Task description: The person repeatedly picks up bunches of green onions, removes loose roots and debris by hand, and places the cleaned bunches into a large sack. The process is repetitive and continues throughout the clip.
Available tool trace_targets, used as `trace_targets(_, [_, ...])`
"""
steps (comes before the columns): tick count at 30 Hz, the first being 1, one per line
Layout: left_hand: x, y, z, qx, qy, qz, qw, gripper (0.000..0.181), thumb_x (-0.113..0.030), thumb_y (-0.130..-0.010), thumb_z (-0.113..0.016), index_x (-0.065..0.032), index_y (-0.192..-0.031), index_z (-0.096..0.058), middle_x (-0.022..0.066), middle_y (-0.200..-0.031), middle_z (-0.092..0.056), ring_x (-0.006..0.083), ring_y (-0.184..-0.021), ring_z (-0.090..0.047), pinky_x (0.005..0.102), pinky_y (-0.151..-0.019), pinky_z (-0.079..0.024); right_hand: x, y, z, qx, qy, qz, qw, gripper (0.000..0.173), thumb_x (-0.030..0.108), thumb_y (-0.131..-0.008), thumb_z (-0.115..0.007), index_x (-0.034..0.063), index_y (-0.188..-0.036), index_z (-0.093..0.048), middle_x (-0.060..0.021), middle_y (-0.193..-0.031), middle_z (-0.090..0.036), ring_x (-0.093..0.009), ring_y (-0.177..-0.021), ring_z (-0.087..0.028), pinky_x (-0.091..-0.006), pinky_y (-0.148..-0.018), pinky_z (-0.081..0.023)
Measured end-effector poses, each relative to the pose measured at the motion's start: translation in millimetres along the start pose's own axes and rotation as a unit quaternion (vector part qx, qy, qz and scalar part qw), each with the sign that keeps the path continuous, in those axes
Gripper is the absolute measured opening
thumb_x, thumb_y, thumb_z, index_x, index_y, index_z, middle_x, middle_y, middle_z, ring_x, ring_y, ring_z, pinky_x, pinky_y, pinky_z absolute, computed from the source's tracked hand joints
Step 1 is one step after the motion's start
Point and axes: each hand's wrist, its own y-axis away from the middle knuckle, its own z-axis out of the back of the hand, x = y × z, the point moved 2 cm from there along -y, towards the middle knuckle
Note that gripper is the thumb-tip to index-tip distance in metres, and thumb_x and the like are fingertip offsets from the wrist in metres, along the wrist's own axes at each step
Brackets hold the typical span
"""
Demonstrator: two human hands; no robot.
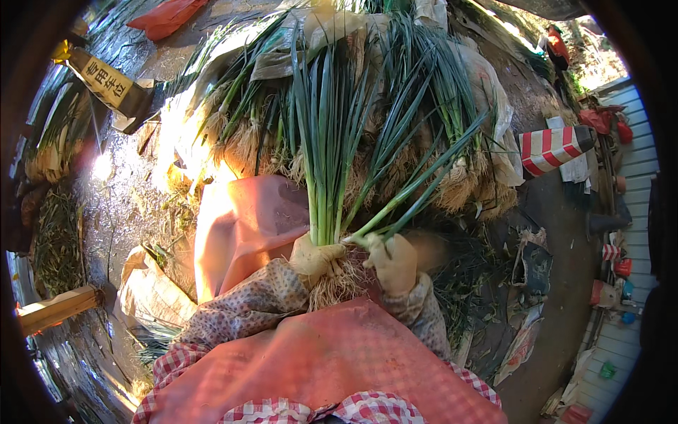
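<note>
A bunch of long green onions point(324, 138) with stringy roots point(335, 286) stands upright over the lap, leaves away from the body. My left hand point(317, 258), in a pale glove, is closed around the bunch just above the roots. My right hand point(391, 262), also gloved, has its fingers curled on the lower stems of one or two onions point(389, 209) that slant off to the right, their lower ends near my left hand. Behind the bunch lie piles of more green onions point(249, 106), roots towards me, partly on and under plastic sacking point(500, 106).
A red apron point(328, 360) covers the lap. Loose leaves point(466, 286) litter the ground at right, near a red-and-white striped cone point(556, 150). At left are a post with yellow sign point(103, 79), a wooden beam point(61, 307) and a pale sack point(153, 289). A person point(557, 47) is far off.
</note>
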Motion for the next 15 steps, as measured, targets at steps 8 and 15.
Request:
trace_targets(8, [-1.9, -2.1, 4.9, 0.036, -0.012, 0.017, 0.999, 0.016, -0.009, -0.080, -0.066, 0.0074, -0.082, -0.062, 0.0131, -0.067, -0.064, 0.0156, -0.044, -0.059, 0.0232, -0.036, -0.046, -41.0, 47.1, 34.0, 0.115, 0.129, -0.338, 0.925, 0.044, 0.038, -0.099, -0.048, -0.0018, -0.105, -0.064, -0.0082, -0.073, -0.065, -0.008, -0.052, -0.053, -0.0207, -0.043, -0.044])
trace_targets(15, [-9.0, 1.1, 5.7, 0.030, 0.014, 0.059, 0.998, 0.017, -0.008, -0.077, -0.068, 0.0070, -0.084, -0.062, 0.0113, -0.067, -0.063, 0.0163, -0.045, -0.059, 0.0237, -0.036, -0.044, -37.7, -13.6, -22.6, 0.142, -0.074, 0.020, 0.987, 0.041, 0.042, -0.093, -0.059, 0.0005, -0.097, -0.061, -0.0079, -0.082, -0.062, -0.018, -0.066, -0.060, -0.0307, -0.056, -0.047])
